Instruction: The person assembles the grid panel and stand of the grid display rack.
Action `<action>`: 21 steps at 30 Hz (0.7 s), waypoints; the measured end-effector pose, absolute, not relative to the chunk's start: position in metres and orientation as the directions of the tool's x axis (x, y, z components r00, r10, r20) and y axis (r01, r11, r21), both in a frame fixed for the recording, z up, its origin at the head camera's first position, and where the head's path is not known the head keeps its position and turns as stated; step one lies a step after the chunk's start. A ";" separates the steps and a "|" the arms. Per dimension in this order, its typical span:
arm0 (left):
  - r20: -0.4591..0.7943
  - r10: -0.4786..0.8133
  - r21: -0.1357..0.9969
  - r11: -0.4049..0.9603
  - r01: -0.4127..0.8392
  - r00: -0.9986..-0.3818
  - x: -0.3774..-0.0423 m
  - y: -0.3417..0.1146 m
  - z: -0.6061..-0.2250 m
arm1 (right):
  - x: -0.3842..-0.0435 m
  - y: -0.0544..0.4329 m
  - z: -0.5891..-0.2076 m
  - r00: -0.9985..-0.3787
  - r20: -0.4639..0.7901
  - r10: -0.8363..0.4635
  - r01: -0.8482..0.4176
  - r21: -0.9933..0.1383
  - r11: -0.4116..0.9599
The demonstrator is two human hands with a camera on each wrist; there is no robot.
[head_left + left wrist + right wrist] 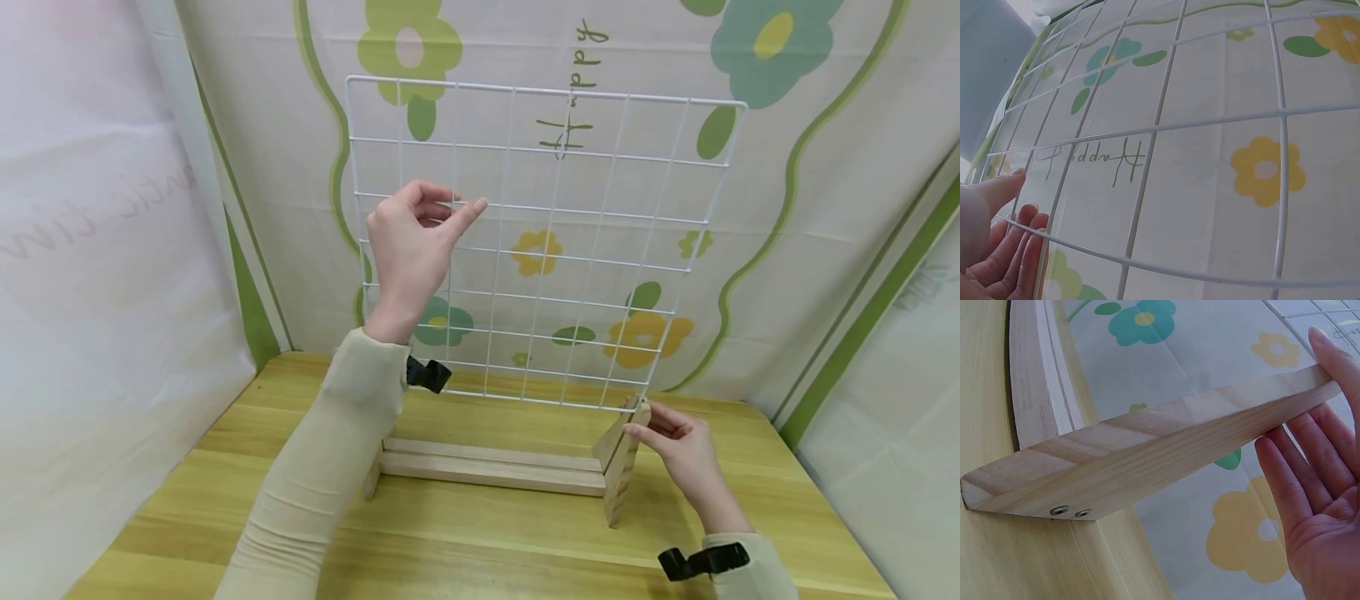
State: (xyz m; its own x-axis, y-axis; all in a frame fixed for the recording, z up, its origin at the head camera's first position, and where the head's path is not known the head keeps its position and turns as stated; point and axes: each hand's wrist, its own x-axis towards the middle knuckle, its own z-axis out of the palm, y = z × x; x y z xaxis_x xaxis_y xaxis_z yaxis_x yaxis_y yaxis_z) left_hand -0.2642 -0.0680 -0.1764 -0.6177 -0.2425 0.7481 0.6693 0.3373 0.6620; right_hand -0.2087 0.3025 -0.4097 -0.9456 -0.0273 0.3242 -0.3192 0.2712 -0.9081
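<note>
A white wire grid panel (pixel 552 209) stands tilted above a light wooden stand (pixel 491 471). My left hand (pixel 415 242) pinches the wires left of the panel's middle, thumb on the near side and fingers behind. At the right, my right hand (pixel 686 454) holds the upper end of the stand's slanted side piece (pixel 621 467) between thumb and fingers. The panel's lower right corner is right at that upper end. Two screw heads (pixel 1070 512) show low on the side piece in the right wrist view. My left forearm hides most of the stand's left end.
The stand rests on a yellow wood-grain table (pixel 480 550). Behind it hangs a white cloth (pixel 750 333) with printed flowers. More white cloth (pixel 112 333) closes off the left side. Each wrist carries a black strap (pixel 429 375).
</note>
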 end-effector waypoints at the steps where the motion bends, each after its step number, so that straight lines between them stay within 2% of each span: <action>1: 0.748 -0.242 0.662 0.337 0.670 -0.617 -0.264 -0.068 -0.177 | -0.209 0.303 -0.410 -0.946 0.323 -0.027 -0.318 -0.909 0.271; 21: 0.761 -0.237 0.648 0.339 0.683 -0.604 -0.260 -0.069 -0.182 | -0.209 0.302 -0.410 -0.945 0.325 -0.050 -0.327 -0.918 0.226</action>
State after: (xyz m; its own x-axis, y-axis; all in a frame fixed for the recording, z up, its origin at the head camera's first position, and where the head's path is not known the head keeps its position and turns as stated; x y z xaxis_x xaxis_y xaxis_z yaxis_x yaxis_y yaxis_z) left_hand -0.2602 -0.0687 -0.1824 -0.6043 -0.2365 0.7608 0.6826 0.3387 0.6475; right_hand -0.2095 0.3023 -0.4096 -0.9446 -0.0500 0.3245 -0.3272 0.2260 -0.9175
